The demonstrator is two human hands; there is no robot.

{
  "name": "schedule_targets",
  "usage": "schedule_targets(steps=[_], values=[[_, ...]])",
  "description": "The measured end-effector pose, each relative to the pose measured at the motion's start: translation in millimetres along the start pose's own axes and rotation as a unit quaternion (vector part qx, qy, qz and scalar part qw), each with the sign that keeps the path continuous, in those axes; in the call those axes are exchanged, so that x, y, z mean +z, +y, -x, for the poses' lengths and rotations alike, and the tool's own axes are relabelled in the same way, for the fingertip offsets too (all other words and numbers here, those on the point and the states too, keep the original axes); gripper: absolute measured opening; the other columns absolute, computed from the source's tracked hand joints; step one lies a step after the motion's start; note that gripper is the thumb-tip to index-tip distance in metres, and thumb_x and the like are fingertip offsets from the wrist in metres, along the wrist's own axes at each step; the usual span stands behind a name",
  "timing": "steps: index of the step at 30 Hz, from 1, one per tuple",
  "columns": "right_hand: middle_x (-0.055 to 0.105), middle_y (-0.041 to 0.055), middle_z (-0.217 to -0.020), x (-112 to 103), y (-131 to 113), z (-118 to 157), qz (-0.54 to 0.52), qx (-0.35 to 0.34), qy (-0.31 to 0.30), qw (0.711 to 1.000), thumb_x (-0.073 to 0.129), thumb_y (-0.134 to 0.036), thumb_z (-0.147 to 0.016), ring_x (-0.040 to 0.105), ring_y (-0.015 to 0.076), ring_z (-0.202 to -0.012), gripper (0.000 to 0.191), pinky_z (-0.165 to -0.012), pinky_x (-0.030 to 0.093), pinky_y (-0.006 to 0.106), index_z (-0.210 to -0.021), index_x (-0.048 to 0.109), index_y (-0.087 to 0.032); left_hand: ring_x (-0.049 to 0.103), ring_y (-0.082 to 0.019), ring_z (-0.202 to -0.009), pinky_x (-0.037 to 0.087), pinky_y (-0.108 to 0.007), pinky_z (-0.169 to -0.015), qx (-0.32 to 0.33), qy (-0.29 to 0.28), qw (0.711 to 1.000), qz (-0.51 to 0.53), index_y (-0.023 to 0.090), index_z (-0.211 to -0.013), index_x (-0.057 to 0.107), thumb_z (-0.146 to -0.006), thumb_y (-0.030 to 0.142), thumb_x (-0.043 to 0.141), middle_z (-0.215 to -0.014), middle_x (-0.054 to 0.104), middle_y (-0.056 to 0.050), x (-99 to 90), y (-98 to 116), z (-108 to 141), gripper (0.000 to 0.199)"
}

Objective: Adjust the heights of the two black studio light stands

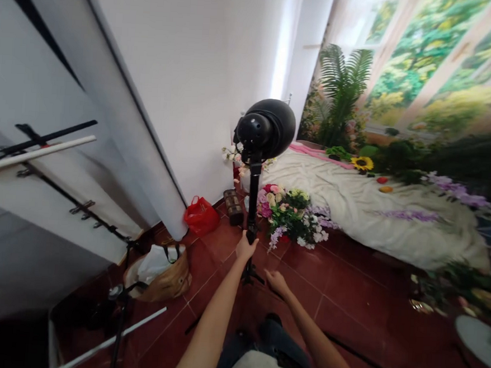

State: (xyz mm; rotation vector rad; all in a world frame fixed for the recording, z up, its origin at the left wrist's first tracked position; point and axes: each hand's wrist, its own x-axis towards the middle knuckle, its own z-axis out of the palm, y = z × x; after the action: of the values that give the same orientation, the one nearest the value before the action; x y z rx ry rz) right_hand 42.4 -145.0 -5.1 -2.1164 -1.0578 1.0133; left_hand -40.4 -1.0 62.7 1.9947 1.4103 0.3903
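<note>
A black studio lamp tops an upright black light stand in front of me. My left hand is wrapped round the stand's pole, low down near a joint. My right hand is just right of the pole, above the stand's spread legs. Its fingers are curled together, and whatever may be in them is too small to make out. Behind the pole, a bunch of artificial flowers lies on the red tiled floor.
A cream cloth covers a low platform at right, with a sunflower on it. A red plastic bag and a brown bag stand left. A white pole and a dark cable cross the floor.
</note>
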Motion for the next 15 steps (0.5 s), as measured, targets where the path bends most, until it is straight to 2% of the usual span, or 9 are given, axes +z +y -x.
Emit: schedule_targets(steps=[4, 7, 11, 15], values=[[0.052, 0.0036, -0.042, 43.7, 74.0, 68.3, -0.137, 0.115, 0.04, 0.983, 0.031, -0.052, -0.082, 0.05, 0.0147, -0.042, 0.057, -0.051, 0.038, 0.024, -0.04, 0.052, -0.019, 0.063, -0.026, -0.099, 0.046, -0.032, -0.08, 0.029, 0.004, 0.999, -0.018, 0.019, -0.133, 0.035, -0.082, 0.054, 0.048, -0.108, 0.066, -0.014, -1.7, 0.6, -1.6, 0.063], [0.054, 0.0038, -0.042, 59.5, 111.8, 113.4, -0.186, 0.175, 0.052, 0.965, 0.034, -0.054, -0.08, 0.045, 0.0137, -0.036, 0.055, -0.044, 0.033, 0.025, -0.041, 0.054, -0.02, 0.063, -0.028, -0.099, 0.045, -0.033, -0.081, 0.043, 0.006, 0.997, -0.056, 0.016, -0.134, 0.035, -0.082, 0.057, 0.045, -0.105, 0.066, -0.017, -3.6, 3.0, -3.0, 0.067], [0.055, 0.0034, -0.043, 54.8, 138.9, 155.4, -0.199, 0.198, 0.104, 0.954, 0.039, -0.049, -0.078, 0.052, 0.0152, -0.04, 0.049, -0.047, 0.036, 0.025, -0.043, 0.056, -0.02, 0.063, -0.03, -0.098, 0.046, -0.036, -0.082, 0.042, 0.015, 0.994, -0.102, 0.013, -0.135, 0.034, -0.082, 0.06, 0.04, -0.103, 0.066, -0.019, -2.8, 9.0, -2.4, 0.071], [0.056, 0.0021, -0.045, 39.0, 146.6, 175.3, -0.28, 0.224, 0.152, 0.921, 0.038, -0.046, -0.079, 0.053, 0.0146, -0.041, 0.045, -0.047, 0.037, 0.024, -0.046, 0.053, -0.019, 0.062, -0.034, -0.098, 0.046, -0.041, -0.082, 0.02, 0.03, 0.991, -0.131, 0.011, -0.137, 0.031, -0.08, 0.063, 0.037, -0.104, 0.065, -0.021, 1.5, 20.0, 1.8, 0.077]])
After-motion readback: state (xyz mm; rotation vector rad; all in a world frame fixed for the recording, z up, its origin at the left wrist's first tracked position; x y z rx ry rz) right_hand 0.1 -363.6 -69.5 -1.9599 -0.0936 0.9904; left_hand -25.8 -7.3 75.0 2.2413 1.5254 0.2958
